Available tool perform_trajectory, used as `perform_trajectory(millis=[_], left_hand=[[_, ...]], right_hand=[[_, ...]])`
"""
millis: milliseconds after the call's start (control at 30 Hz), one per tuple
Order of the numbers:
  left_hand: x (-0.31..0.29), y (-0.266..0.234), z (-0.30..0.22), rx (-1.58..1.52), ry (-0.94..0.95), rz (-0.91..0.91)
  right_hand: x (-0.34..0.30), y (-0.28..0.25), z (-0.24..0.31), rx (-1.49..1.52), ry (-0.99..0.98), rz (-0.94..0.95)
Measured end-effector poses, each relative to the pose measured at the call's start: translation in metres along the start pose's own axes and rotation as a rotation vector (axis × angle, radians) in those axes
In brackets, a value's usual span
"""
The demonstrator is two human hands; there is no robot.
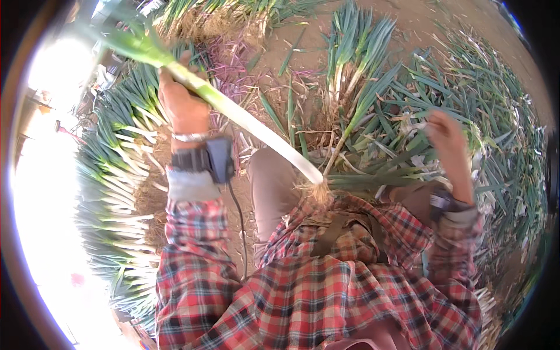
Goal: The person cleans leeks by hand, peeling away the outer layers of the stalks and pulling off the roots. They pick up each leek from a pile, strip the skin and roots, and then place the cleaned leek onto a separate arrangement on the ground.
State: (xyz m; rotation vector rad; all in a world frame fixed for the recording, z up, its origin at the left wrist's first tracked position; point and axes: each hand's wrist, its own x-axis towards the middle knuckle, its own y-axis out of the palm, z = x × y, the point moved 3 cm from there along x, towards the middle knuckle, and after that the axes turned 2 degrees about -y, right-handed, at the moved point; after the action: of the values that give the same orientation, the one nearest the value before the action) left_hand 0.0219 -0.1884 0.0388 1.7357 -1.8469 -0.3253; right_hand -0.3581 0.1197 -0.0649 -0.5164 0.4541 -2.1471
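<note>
A long leek [254, 125] slants across the view, its white shaft running down to pale roots at my lap. Its green top, smeared by motion, points to the far left. My left hand [184, 105] is closed round the upper shaft, just below the leaves. Off to the right, my right hand [448, 137] is raised over a heap of green leaf trimmings [429, 87], apart from the leek. Its fingers are blurred, and whether they hold anything does not show.
A long row of cleaned leeks [125, 198] lies along my left. Untrimmed leeks [356, 52] lie ahead on the brown soil, with another rooty pile [216, 23] at the far left. A dark cable [239, 216] hangs from a device on my left wrist.
</note>
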Motion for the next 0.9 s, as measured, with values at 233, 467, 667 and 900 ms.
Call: perform_trajectory(millis=[233,467,667,900], left_hand=[[-0.088,0.069,0.028,-0.093,-0.295,0.261],[-0.108,0.08,0.034,-0.122,-0.4,0.358],[-0.108,0.076,0.027,-0.015,-0.347,0.381],[-0.114,0.069,0.024,-0.159,-0.532,0.381]], right_hand=[[-0.002,0.157,0.151,0.718,-0.448,0.302],[-0.009,0.163,0.144,0.679,-0.176,0.429],[-0.014,0.144,0.161,0.667,-0.25,0.56],[-0.031,0.134,0.116,1.231,-0.029,0.534]])
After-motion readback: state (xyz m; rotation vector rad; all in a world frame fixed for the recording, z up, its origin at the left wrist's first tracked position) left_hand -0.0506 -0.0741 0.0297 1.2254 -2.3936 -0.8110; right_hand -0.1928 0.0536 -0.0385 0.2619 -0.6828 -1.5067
